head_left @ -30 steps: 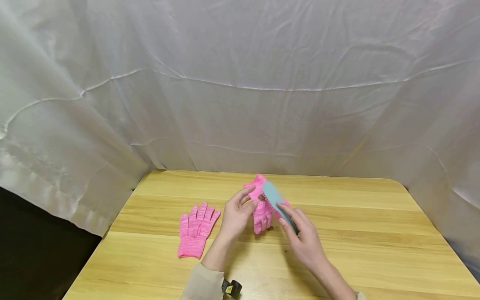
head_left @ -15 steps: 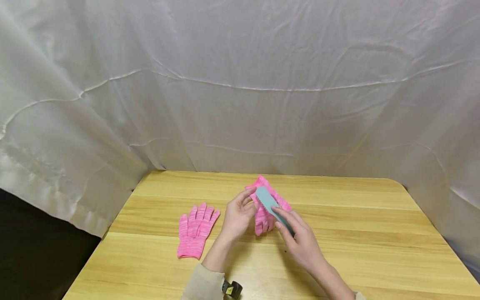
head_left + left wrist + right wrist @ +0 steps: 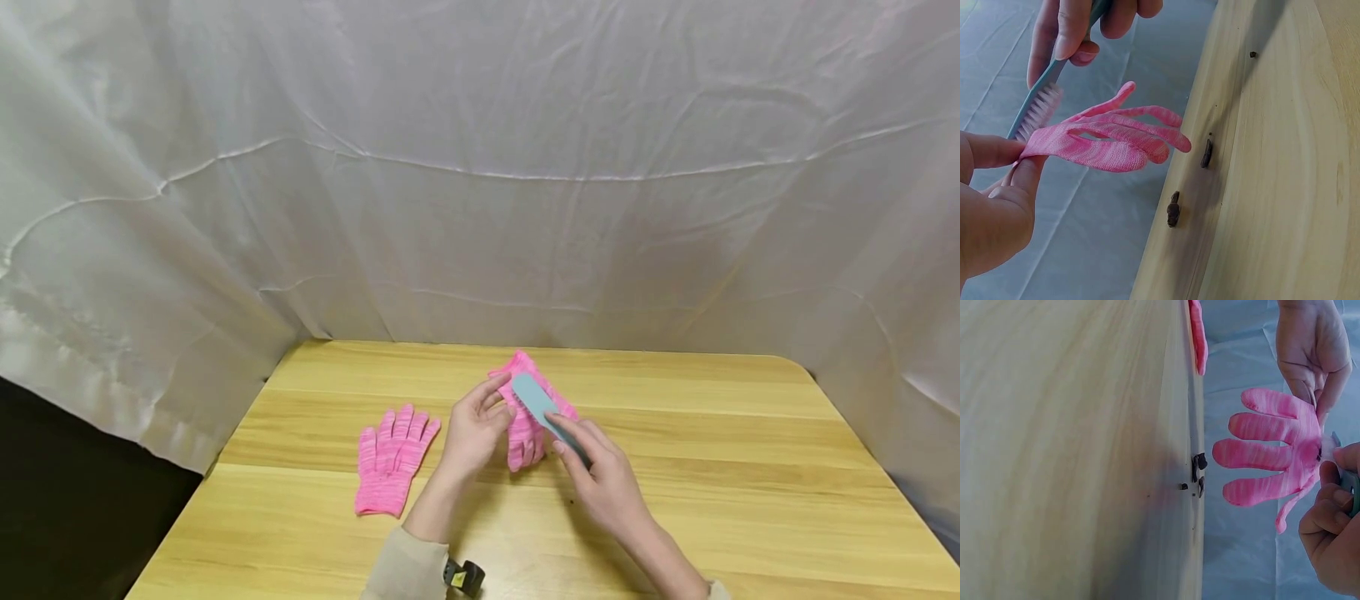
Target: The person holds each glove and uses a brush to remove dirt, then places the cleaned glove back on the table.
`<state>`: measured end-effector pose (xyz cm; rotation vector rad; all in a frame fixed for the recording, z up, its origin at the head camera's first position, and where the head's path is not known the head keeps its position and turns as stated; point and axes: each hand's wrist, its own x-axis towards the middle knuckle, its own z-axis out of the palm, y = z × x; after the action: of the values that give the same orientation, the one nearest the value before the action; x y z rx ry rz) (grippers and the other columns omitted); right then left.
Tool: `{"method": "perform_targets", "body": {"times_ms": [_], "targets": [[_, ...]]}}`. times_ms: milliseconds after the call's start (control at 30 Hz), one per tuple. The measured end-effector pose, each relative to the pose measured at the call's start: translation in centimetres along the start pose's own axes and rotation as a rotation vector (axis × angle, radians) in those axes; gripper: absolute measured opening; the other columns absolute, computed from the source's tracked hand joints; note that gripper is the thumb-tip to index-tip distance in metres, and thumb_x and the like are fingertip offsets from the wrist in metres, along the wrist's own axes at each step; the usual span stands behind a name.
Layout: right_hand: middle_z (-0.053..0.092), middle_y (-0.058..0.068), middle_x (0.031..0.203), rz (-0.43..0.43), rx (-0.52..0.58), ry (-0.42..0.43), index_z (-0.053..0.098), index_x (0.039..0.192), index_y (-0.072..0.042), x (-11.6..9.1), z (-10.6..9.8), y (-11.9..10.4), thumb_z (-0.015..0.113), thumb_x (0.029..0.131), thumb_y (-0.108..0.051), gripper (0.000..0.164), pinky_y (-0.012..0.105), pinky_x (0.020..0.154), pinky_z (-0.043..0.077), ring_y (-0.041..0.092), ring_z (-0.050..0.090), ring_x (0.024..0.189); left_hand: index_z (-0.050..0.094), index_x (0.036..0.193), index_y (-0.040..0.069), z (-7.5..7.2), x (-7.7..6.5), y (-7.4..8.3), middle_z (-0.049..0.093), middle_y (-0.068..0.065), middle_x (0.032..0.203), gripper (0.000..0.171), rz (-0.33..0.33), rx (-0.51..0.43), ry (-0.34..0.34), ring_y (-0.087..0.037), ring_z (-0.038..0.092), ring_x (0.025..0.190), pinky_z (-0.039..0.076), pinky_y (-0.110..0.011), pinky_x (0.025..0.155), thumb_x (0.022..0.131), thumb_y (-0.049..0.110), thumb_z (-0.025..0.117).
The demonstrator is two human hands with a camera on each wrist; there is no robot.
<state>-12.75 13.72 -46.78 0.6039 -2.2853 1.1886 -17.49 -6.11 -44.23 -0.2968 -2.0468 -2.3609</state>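
Observation:
My left hand [image 3: 474, 429] pinches a pink knit glove [image 3: 1097, 147] between thumb and fingers, holding it above the table with its fingers hanging down. The handle of a blue-green brush [image 3: 534, 398] is in my right hand [image 3: 606, 479]. The brush's pale bristles [image 3: 1040, 111] rest against the glove close to my left fingertips. A dark spot shows on the glove beside the bristles in the right wrist view. Flat on the table to the left lies a second pink glove [image 3: 393, 462], fingers pointing away.
Dark brown crumbs [image 3: 1174, 209] lie on the wooden table [image 3: 750, 483] beneath the held glove, with a smaller speck [image 3: 1253, 54] apart from them. A grey cloth curtain [image 3: 480, 250] hangs behind the table and along its sides. A black device is strapped to my left wrist.
The brush has moved a little left and down across the held glove, covering the brown patch seen earlier. My left hand has stayed almost in place, and the flat glove has not moved.

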Motion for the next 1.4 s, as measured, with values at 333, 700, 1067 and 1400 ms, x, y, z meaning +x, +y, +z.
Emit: {"method": "perform_targets", "body": {"times_ms": [333, 700, 1067, 1400], "targets": [[0.068, -0.005, 0.101, -0.002, -0.007, 0.03, 0.07, 0.134, -0.016, 0.01, -0.1, 0.24, 0.072, 0.093, 0.003, 0.045, 0.02, 0.057, 0.049, 0.003, 0.051, 0.071, 0.052, 0.147, -0.005, 0.02, 0.04, -0.04, 0.058, -0.031, 0.141, 0.053, -0.009, -0.008, 0.014, -0.036, 0.066, 0.12, 0.059, -0.019, 0.088, 0.095, -0.009, 0.059], [0.068, -0.008, 0.1, 0.028, -0.012, 0.032, 0.071, 0.132, -0.016, 0.06, -0.21, 0.31, 0.073, 0.092, 0.001, 0.044, 0.021, 0.057, 0.049, 0.003, 0.051, 0.07, 0.053, 0.147, -0.003, 0.09, -0.09, 0.02, 0.061, -0.028, 0.137, 0.054, -0.032, -0.027, 0.029, -0.031, 0.068, 0.117, 0.059, -0.025, 0.095, 0.094, -0.009, 0.06], [0.068, -0.007, 0.099, 0.027, -0.004, 0.041, 0.071, 0.132, -0.015, 0.09, -0.28, 0.33, 0.073, 0.093, 0.002, 0.043, 0.021, 0.057, 0.048, 0.004, 0.051, 0.071, 0.052, 0.147, -0.005, -0.01, -0.07, -0.01, 0.061, -0.03, 0.137, 0.053, -0.024, -0.033, 0.02, -0.031, 0.068, 0.115, 0.059, -0.027, 0.095, 0.095, -0.008, 0.06], [0.062, -0.004, 0.091, 0.11, 0.079, 0.076, 0.069, 0.136, -0.015, 0.14, -0.62, -0.09, 0.066, 0.099, 0.0, 0.041, 0.022, 0.048, 0.043, 0.006, 0.045, 0.063, 0.053, 0.146, -0.004, -0.18, 0.12, -0.15, 0.059, -0.03, 0.14, 0.053, -0.034, -0.034, 0.035, -0.037, 0.065, 0.122, 0.058, -0.031, 0.1, 0.094, -0.01, 0.058]]}}
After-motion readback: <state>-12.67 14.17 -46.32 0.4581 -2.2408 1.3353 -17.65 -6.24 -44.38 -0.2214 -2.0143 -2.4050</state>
